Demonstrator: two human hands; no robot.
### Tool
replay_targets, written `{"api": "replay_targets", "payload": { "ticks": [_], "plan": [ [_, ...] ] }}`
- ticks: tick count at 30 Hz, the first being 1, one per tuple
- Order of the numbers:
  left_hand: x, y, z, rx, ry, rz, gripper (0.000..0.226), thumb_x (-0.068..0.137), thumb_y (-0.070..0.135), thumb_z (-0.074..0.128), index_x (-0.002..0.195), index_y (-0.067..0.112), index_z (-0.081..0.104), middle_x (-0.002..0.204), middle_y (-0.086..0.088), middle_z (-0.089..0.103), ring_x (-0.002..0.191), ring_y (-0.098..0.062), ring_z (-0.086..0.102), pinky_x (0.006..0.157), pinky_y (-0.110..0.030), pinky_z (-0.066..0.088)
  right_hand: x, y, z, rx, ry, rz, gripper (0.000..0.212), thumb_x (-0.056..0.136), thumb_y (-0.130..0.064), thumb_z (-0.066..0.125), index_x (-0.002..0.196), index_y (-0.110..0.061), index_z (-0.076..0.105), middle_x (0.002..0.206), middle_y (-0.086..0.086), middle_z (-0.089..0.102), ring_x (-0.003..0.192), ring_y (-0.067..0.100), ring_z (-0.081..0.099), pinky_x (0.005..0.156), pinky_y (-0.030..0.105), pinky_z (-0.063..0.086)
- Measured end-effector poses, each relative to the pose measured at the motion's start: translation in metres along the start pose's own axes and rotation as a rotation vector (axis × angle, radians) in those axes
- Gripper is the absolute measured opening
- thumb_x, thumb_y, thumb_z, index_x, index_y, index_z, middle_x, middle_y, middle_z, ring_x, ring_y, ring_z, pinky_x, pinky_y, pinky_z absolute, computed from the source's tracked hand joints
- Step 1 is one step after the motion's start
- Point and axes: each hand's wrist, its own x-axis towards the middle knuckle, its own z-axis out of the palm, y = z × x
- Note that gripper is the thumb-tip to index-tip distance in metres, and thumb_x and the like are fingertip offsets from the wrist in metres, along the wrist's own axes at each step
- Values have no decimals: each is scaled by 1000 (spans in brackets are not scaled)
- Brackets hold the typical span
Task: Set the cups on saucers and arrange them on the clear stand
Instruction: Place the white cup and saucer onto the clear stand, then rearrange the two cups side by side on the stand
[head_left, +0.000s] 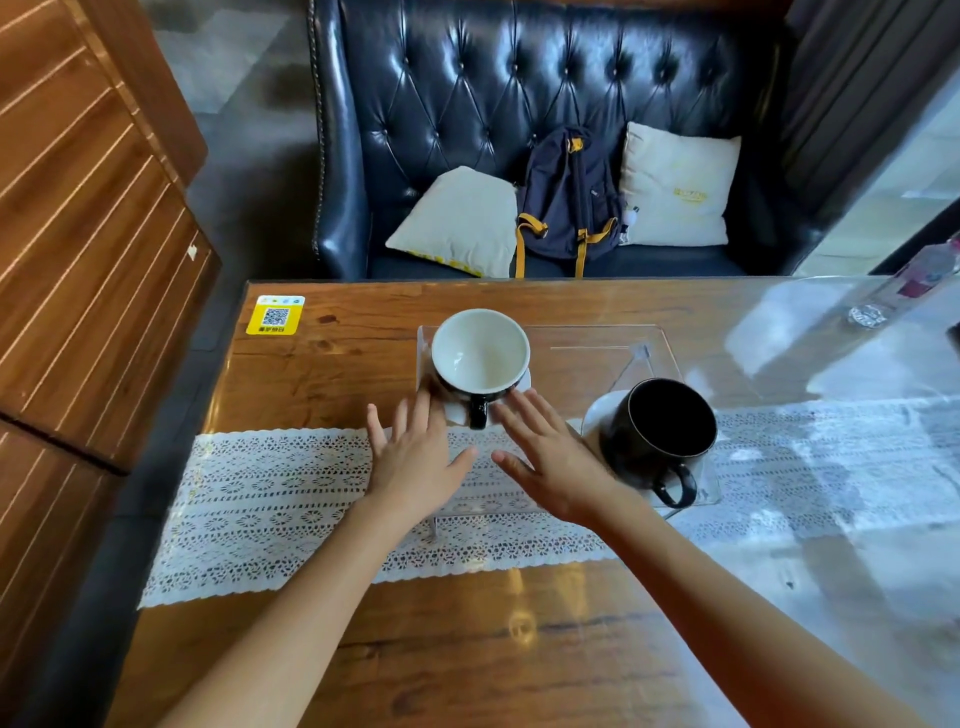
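A black cup with a white inside (480, 353) sits on a white saucer (522, 382) at the left end of the clear stand (597, 343). An all-black cup (662, 434) rests on a second white saucer (597, 415) at the stand's right front. My left hand (415, 457) hovers just in front of the first cup, fingers spread, holding nothing. My right hand (550, 457) is beside it, also open, its fingertips close to that cup's handle and saucer. Whether the fingers touch the saucer I cannot tell.
The stand is on a wooden table (322, 374) over a white lace runner (270, 499). A yellow QR sticker (275, 314) lies at the far left corner, a plastic bottle (904, 286) at far right. Behind the table is a dark leather sofa (467, 104) with two cushions and a backpack (571, 202).
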Motion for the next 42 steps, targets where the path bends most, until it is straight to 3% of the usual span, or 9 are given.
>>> {"api": "replay_targets", "payload": {
  "ticks": [12, 15, 19, 22, 25, 28, 31, 36, 42],
  "plan": [
    [-11, 0, -18, -314, -36, -37, 76, 88, 47, 50, 146, 19, 11, 159, 6, 2, 143, -12, -4, 114, -53, 6, -11, -6, -1, 80, 45, -25, 74, 94, -36, 49, 151, -14, 9, 163, 5, 1, 149, 22, -5, 122, 42, 11],
    [-29, 12, -29, -496, 241, -42, 63, 88, 31, 55, 142, 15, 28, 151, 0, 28, 138, -12, 18, 113, -42, 21, -32, -10, -2, 130, 145, -120, 61, 94, -32, 48, 147, -14, 26, 159, 7, 23, 148, 21, 14, 118, 35, 19],
    [-59, 35, -36, -656, 623, 114, 27, 87, 15, 45, 109, 14, 60, 109, 8, 57, 107, -6, 52, 94, -26, 42, -84, 7, 5, 141, 222, -278, 38, 91, -20, 48, 129, -18, 52, 137, 0, 54, 133, 17, 42, 109, 29, 35],
    [-66, 59, -29, -673, 516, 195, 24, 87, 12, 45, 100, 15, 64, 101, 5, 63, 100, -2, 55, 89, -18, 42, -125, 40, 11, 124, 326, -302, 32, 83, -4, 51, 109, -17, 64, 114, -2, 66, 112, 18, 58, 90, 34, 50],
    [-63, 86, -12, -609, 319, 238, 27, 88, 12, 50, 110, 17, 64, 113, 8, 62, 109, -5, 54, 96, -26, 42, -153, 78, 13, 142, 464, -220, 32, 77, 5, 51, 96, -17, 65, 101, -3, 67, 99, 20, 62, 76, 37, 53],
    [-58, 111, 8, -510, 163, 250, 38, 90, 19, 51, 128, 23, 52, 134, 11, 49, 126, -7, 40, 110, -29, 24, -165, 110, 8, 175, 568, -74, 32, 80, 0, 48, 102, -19, 62, 111, -5, 64, 108, 18, 57, 85, 41, 50],
    [-52, 130, 25, -380, 105, 266, 43, 90, 28, 49, 132, 23, 45, 141, 10, 41, 133, -7, 27, 107, -21, 5, -165, 129, -2, 149, 512, 56, 43, 84, -10, 50, 126, -20, 52, 140, -4, 50, 133, 19, 41, 108, 43, 38],
    [-44, 136, 35, -328, 104, 242, 44, 88, 29, 53, 130, 21, 46, 142, 6, 43, 136, -11, 27, 113, -32, 8, -152, 141, -10, 8, 260, 83, 54, 92, -42, 34, 144, -32, 29, 158, -15, 20, 148, 17, 13, 118, 45, 20],
    [-29, 137, 39, -267, 46, 205, 55, 90, 37, 48, 141, 27, 33, 153, 10, 26, 144, -10, 6, 116, -42, -2, -132, 153, -25, 39, 222, 71, 42, 97, -35, 32, 139, -38, 33, 156, -22, 18, 148, 12, 10, 120, 43, 10]
  ]
}}
